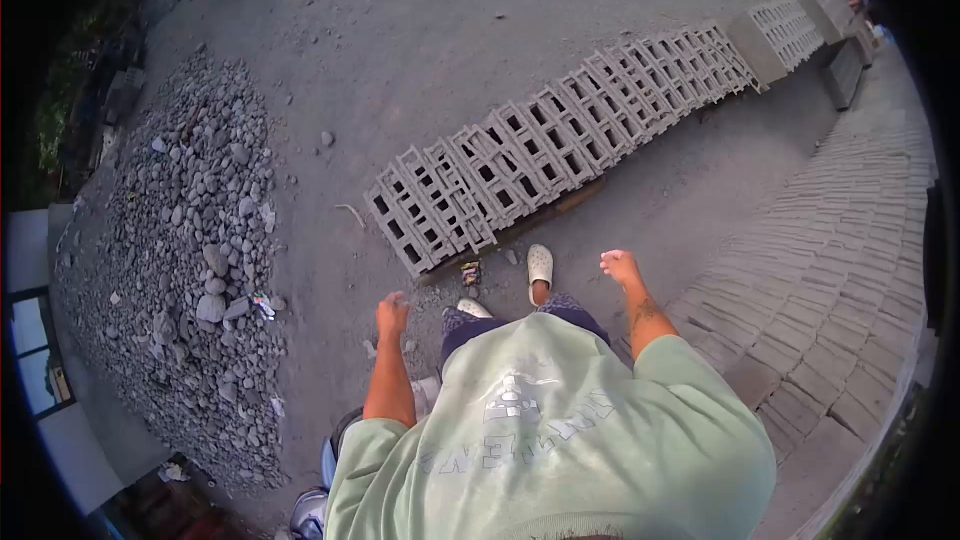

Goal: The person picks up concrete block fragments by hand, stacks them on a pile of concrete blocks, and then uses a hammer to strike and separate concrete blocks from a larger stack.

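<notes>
A: Any writing to read?
B: On the pale green cotton T-shirt (570, 420), large outlined capitals under a pale printed motif. An E and an N come through; the folds and angle hide the whole word. The small multicoloured packet (471, 273) on the ground is too small to read.

A: And the hands?
B: The left hand (392, 314) is blurred; I cannot tell whether its fingers are apart or together. The right hand (620, 266) has its fingers curled inward, nothing visible in them, below it a dark forearm tattoo (646, 313).

A: What's nearest them?
B: The long row of rough grey hollow concrete blocks (520, 158), ahead of both hands and touching neither. Rectangular holes face up, and a brown wooden board (581, 195) shows along its near edge.

A: Around that?
B: Cream perforated clogs (540, 272) beside the packet, a heap of rounded grey stones (200, 270) to the left, and tightly ranked grey rectangular blocks (830, 300) to the right.
</notes>
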The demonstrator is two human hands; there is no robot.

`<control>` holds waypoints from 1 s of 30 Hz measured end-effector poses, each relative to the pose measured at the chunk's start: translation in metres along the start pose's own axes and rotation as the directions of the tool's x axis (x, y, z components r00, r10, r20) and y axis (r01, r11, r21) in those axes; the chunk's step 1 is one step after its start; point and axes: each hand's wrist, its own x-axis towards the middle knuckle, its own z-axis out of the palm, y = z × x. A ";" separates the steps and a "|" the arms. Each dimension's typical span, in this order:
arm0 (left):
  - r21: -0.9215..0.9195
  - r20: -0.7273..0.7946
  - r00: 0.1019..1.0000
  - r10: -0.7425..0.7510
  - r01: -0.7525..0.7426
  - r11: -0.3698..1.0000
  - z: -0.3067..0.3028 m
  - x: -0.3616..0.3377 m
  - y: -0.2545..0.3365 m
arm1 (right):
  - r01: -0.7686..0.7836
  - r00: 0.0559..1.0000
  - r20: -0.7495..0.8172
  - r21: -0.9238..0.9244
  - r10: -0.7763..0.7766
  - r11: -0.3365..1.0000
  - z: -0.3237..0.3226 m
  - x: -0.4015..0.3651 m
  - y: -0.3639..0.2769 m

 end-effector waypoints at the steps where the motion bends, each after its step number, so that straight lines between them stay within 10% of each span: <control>1: -0.017 -0.048 0.992 0.113 -0.114 0.993 0.015 0.004 -0.010 | -0.064 0.994 0.080 -0.062 0.069 0.996 0.014 -0.018 0.016; 10: 0.098 0.315 0.946 -0.074 0.045 0.994 0.215 0.099 -0.082 | -0.398 0.889 0.240 -0.018 0.391 0.917 0.162 -0.006 0.102; 15: 0.123 0.222 0.970 0.099 -0.128 0.984 0.284 0.184 -0.103 | -0.658 0.751 0.318 0.289 0.579 0.695 0.274 0.082 0.178; 19: 0.152 0.246 0.888 0.389 -0.432 0.889 0.320 0.223 -0.109 | -0.590 0.789 0.244 0.559 0.564 0.582 0.347 0.140 0.180; 25: 0.319 0.203 0.920 0.335 -0.386 0.866 0.319 0.221 -0.104 | -0.554 0.731 0.131 0.687 0.670 0.470 0.362 0.172 0.167; 30: 0.400 0.297 0.941 0.164 -0.279 0.873 0.303 0.199 -0.131 | -0.266 0.900 0.021 0.818 0.435 0.511 0.335 0.154 0.145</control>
